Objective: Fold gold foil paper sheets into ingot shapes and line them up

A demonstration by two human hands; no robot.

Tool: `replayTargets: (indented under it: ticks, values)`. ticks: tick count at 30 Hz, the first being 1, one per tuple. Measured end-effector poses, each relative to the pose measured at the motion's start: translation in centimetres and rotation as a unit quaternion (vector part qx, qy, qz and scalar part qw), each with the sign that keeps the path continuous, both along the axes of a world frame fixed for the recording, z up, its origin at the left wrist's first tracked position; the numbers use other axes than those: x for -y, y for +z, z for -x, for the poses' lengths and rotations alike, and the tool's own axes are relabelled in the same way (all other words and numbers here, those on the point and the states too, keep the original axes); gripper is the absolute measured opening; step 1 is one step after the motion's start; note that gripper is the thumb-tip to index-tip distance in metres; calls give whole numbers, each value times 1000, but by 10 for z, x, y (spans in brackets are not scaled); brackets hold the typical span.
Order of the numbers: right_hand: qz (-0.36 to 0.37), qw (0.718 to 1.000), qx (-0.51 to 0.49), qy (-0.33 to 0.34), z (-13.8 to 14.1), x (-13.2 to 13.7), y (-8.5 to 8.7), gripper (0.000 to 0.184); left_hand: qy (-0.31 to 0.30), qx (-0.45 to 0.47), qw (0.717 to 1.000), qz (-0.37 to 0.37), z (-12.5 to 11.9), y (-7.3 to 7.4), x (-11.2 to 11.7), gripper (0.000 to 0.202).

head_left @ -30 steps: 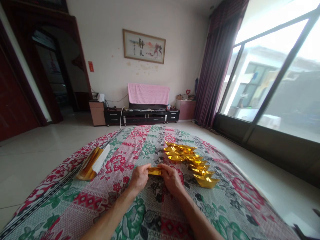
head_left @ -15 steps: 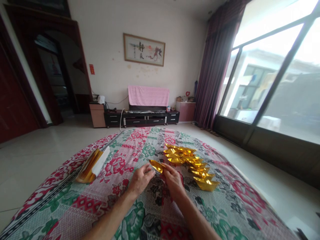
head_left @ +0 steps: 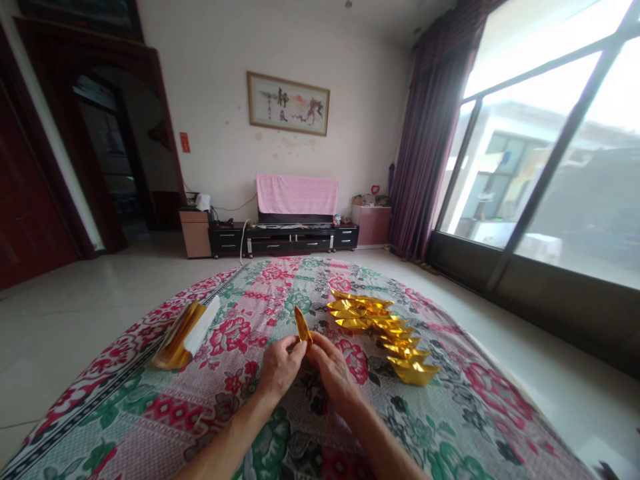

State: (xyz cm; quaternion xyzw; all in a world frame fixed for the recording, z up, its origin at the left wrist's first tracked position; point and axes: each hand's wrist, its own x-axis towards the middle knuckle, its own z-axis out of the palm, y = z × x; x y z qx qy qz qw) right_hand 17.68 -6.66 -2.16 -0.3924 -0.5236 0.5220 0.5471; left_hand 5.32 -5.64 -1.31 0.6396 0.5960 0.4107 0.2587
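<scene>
My left hand point(head_left: 281, 365) and my right hand point(head_left: 330, 368) meet over the flowered cloth point(head_left: 450, 407), both pinching one folded piece of gold foil paper point(head_left: 301, 325). The piece stands nearly upright, its pointed tip rising above my fingertips. To the right of my hands lies a row of several finished gold folded boat shapes point(head_left: 385, 327), running from the middle of the cloth toward its right side. A stack of flat gold foil sheets point(head_left: 184, 335) with a white backing lies to the left.
The flowered cloth covers a low round surface on a pale tiled floor point(head_left: 75, 300). A dark TV cabinet point(head_left: 285, 237) with a pink towel stands at the far wall. Large windows point(head_left: 550, 147) and a purple curtain are on the right, a dark doorway on the left.
The gold piece lay flat between my hands a second ago. It has been turned up on end, and both hands have drawn closer together around its base.
</scene>
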Motion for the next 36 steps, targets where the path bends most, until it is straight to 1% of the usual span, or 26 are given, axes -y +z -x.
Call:
replayTargets:
  ticks: [2, 5, 7, 9, 10, 12, 15, 18, 21, 26, 30, 33, 36]
  values:
    - [-6, 1000, 27, 6, 1, 2, 2, 36, 22, -7, 1000, -1, 2, 0, -1, 24]
    - [10, 999, 34, 4, 0, 5, 5, 36, 27, -17, 999, -9, 6, -1, -4, 22]
    - [23, 999, 9, -22, -2, 5, 6, 43, 21, -38, 999, -21, 9, -2, -5, 24]
    - [29, 998, -24, -56, -6, 5, 7, 55, 16, -77, 996, -41, 12, -4, -6, 25]
    - [28, 997, -36, -67, -8, 4, 8, 60, 9, -101, 993, -56, 14, -5, -6, 26]
    - [19, 996, -48, -79, -12, 1, 9, 64, -11, -144, 985, -91, 15, -7, -7, 27]
    - [5, 996, -33, -83, -17, -4, 7, 59, -46, -169, 976, -131, 15, -9, -7, 29]
    - [7, 997, 6, -77, -19, -10, 2, 45, -64, -155, 973, -155, 14, -11, -8, 30]
    - [13, 997, 42, -64, -22, -14, -5, 35, -63, -129, 976, -163, 14, -13, -9, 29]
    - [-11, 992, 118, -48, -27, -19, -14, 35, -50, -90, 983, -155, 15, -13, -10, 25]
    - [-6, 988, 140, -61, -28, -24, -21, 37, -46, -59, 987, -141, 15, -12, -11, 24]
    - [13, 990, 124, -61, -26, -24, -22, 35, -44, -30, 991, -120, 15, -12, -12, 23]
    - [27, 992, 104, -67, -24, -23, -19, 36, -31, 13, 998, -46, 16, -16, -16, 25]
